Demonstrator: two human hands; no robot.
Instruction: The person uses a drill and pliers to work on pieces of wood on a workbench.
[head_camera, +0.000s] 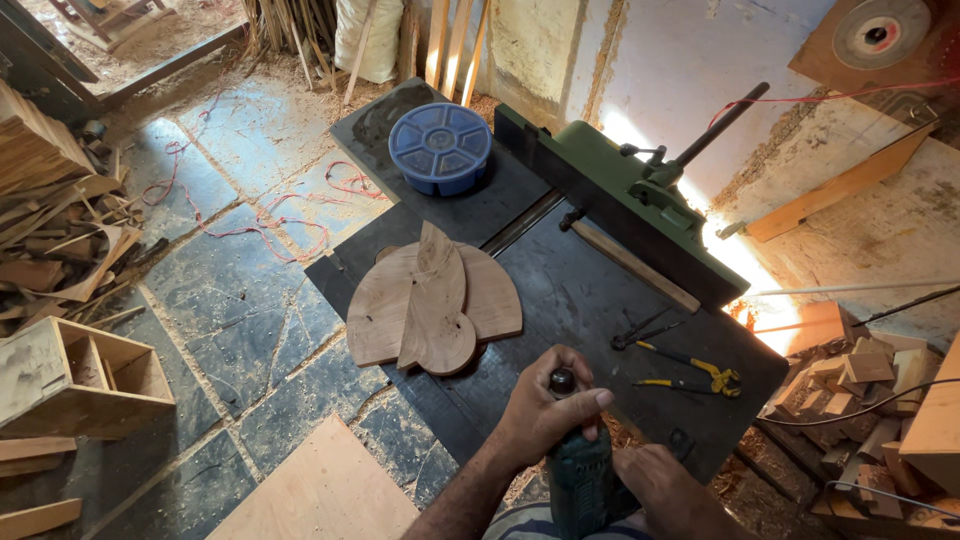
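You stand over a grey stone floor (230, 290) dusted with sawdust; whitewashed wall (700, 60) at one o'clock catches sunlight, scrap wood (60, 240) piled at nine o'clock.

Streaming in as hard daylight behind the green fence (600, 190), blowing out to white glare on the wall there. Falling dimmer and evenly left of it, casting soft shadows. Bending straight lines near the corners; staying sharp throughout.

Matt dark metal table (590, 300), bare rough wood cutouts (435, 300), glossy blue plastic organiser (440, 147).
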